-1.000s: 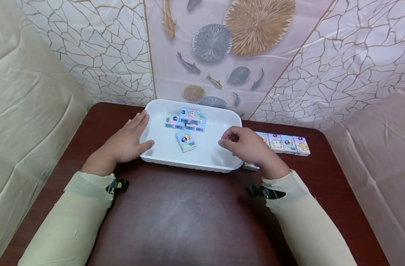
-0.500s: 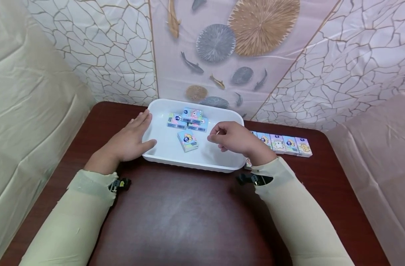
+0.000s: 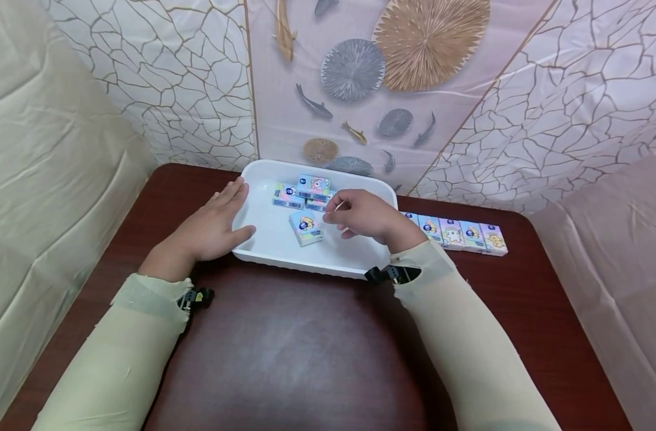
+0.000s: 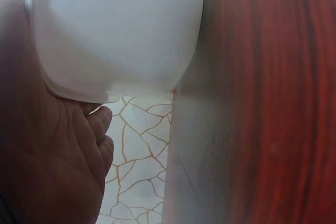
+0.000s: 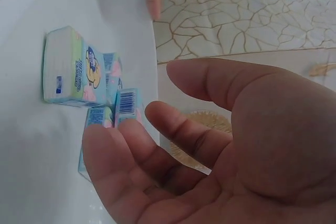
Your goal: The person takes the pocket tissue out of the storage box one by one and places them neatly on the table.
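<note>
No word or number can be read anywhere. Barcodes are printed on the side faces of the small pastel tissue packets (image 3: 298,202) lying in the white plastic tray (image 3: 263,248), and one barcode (image 5: 126,103) is seen clearly in the right wrist view, its digits too small to read. A small round dark-blue logo (image 3: 306,218) is printed on each packet, its lettering illegible.

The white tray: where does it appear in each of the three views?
Head: the white tray sits at centre, on the table, between both hands.
Left wrist: its underside and rim fill the upper left, above the left hand.
Right wrist: its floor fills the left side.
Shared landmark: the cracked-pattern wall.
</note>
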### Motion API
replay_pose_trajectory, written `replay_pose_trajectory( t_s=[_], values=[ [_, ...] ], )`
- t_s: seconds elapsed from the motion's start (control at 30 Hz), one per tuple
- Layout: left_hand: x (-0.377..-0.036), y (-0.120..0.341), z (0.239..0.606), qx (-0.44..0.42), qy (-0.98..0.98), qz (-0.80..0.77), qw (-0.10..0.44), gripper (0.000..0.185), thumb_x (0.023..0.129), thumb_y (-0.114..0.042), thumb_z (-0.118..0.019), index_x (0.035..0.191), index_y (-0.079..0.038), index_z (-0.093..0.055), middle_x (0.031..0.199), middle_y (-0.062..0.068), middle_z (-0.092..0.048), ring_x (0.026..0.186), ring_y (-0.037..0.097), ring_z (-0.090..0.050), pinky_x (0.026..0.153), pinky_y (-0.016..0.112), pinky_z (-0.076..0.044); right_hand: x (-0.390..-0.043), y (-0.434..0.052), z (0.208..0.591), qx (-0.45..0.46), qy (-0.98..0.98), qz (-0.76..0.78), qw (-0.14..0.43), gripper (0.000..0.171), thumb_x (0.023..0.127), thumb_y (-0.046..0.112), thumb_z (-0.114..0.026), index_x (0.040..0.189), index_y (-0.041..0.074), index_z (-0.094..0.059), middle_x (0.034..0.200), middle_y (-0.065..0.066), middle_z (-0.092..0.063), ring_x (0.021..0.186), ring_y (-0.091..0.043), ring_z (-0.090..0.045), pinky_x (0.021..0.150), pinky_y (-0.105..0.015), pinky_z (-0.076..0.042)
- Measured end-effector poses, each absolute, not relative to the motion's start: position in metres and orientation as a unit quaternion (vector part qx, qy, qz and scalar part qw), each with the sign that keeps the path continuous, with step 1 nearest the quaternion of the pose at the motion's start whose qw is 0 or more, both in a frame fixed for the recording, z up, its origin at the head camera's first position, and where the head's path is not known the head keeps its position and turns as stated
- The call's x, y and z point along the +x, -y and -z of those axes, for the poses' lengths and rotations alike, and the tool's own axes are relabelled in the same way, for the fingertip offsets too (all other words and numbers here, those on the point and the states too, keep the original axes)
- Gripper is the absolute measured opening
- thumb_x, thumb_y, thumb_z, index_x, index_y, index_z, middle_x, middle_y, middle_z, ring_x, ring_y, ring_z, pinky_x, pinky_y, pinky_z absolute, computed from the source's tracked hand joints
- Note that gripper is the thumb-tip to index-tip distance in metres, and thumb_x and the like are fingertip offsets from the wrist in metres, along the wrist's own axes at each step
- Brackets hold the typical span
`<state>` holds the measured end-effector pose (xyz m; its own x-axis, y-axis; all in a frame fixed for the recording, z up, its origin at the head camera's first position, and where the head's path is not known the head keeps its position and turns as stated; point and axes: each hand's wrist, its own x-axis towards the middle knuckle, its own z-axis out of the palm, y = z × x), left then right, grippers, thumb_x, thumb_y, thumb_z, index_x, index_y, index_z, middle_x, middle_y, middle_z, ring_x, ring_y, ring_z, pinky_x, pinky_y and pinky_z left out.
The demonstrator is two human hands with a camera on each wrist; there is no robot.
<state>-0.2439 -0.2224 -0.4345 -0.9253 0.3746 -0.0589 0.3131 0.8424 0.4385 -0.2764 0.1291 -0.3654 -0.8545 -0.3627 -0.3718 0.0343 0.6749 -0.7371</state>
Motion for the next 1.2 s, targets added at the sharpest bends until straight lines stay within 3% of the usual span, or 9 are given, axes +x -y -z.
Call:
replay_pose_trajectory(
  t_s=[0.23,0.47,0.73,1.2],
  values=[
    [-0.244,0.222,0.433,0.181,-0.955,-0.222,0.072,0.096,0.113,-0.053,-0.054,0.181,-0.011,-0.002,0.192,0.000,0.009,0.179,0.032,0.003,0.145,0.060,-0.007,-0.286,-0.120,0.372,-0.089,-0.874,0.397,0.266,0.019,0.109,0.028,-0.077,0.123,0.016,-0.073,0.125,-0.013,-0.068,0.119,-0.036,-0.070,0.091,-0.040,-0.071],
    [-0.245,0.221,0.432,0.183,-0.954,-0.223,0.076,0.095,0.113,-0.052,-0.054,0.182,-0.012,-0.002,0.192,0.000,0.009,0.179,0.031,0.004,0.145,0.060,-0.007,-0.295,-0.115,0.378,-0.074,-0.863,0.412,0.282,0.020,0.108,0.025,-0.077,0.126,0.015,-0.074,0.124,-0.012,-0.068,0.112,-0.029,-0.068,0.091,-0.039,-0.070],
    [-0.245,0.221,0.432,0.183,-0.954,-0.225,0.074,0.095,0.112,-0.049,-0.056,0.182,-0.010,-0.004,0.192,0.003,0.008,0.179,0.033,0.003,0.144,0.060,-0.007,-0.304,-0.113,0.385,-0.045,-0.853,0.427,0.296,0.032,0.108,0.022,-0.078,0.138,0.015,-0.072,0.121,-0.013,-0.063,0.110,-0.029,-0.067,0.094,-0.040,-0.069],
    [-0.245,0.224,0.436,0.184,-0.955,-0.223,0.069,0.096,0.112,-0.051,-0.056,0.181,-0.009,-0.005,0.192,0.003,0.006,0.179,0.033,0.001,0.145,0.059,-0.008,-0.317,-0.106,0.391,-0.043,-0.838,0.436,0.325,0.043,0.106,0.016,-0.079,0.148,0.019,-0.071,0.139,-0.012,-0.063,0.117,-0.030,-0.066,0.099,-0.041,-0.068]
  ],
)
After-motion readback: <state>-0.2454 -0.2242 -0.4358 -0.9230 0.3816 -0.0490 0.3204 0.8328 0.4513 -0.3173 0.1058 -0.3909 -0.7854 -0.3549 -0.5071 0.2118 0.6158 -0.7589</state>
